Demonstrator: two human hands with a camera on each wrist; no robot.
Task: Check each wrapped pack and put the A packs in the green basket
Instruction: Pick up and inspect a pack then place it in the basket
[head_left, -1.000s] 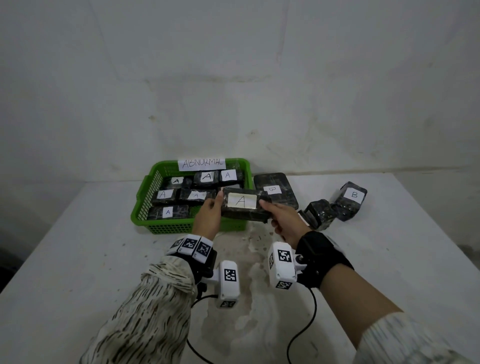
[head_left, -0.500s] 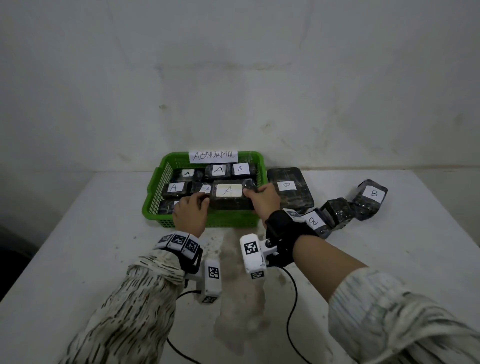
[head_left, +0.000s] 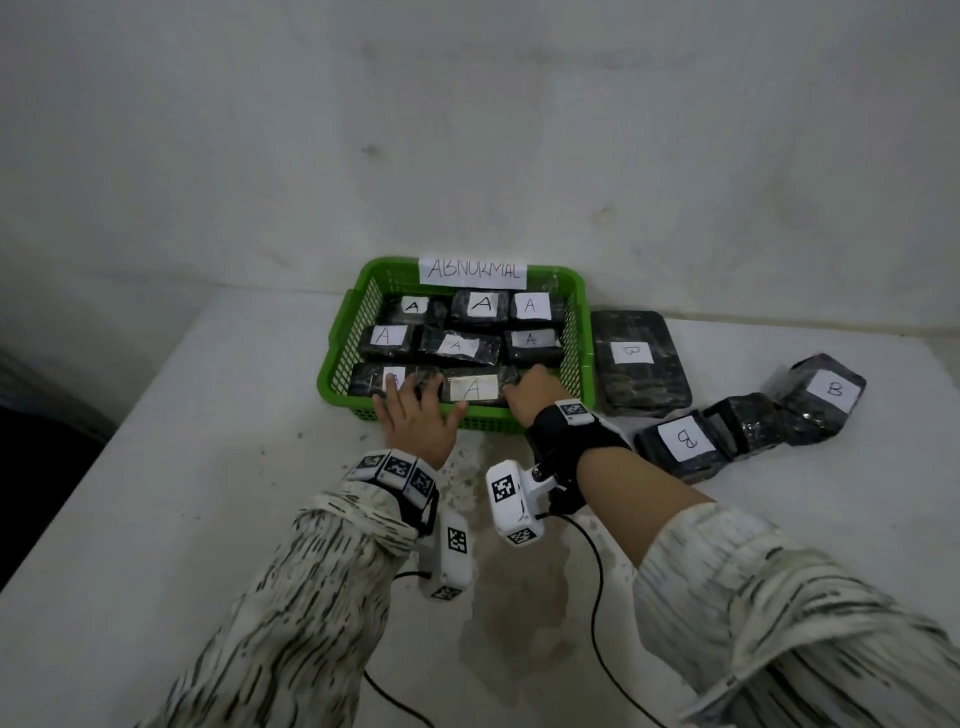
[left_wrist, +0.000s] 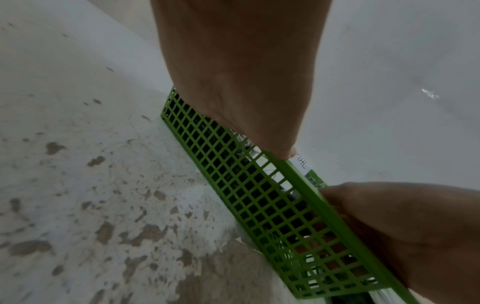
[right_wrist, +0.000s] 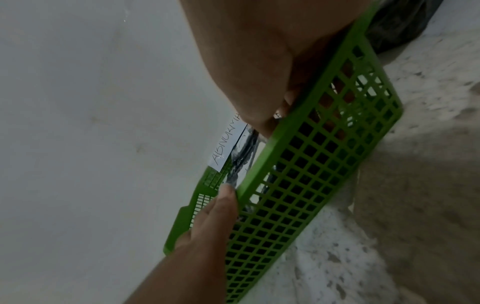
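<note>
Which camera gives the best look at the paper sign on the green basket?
The head view: the sign faces it, whole, reading roughly ABNORMAL, on the basket's far rim. The right wrist view shows it slanted and partly cut off by the right hand. The left wrist view catches only its last letters.

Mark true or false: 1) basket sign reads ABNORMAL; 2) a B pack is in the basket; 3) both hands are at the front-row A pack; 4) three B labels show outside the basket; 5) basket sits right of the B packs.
1) True: the sign on the basket reads ABNORMAL.
2) False: every label visible inside is A.
3) True: left hand and right hand are at the ends of the A pack.
4) True: B labels.
5) False: basket is left of them.
</note>
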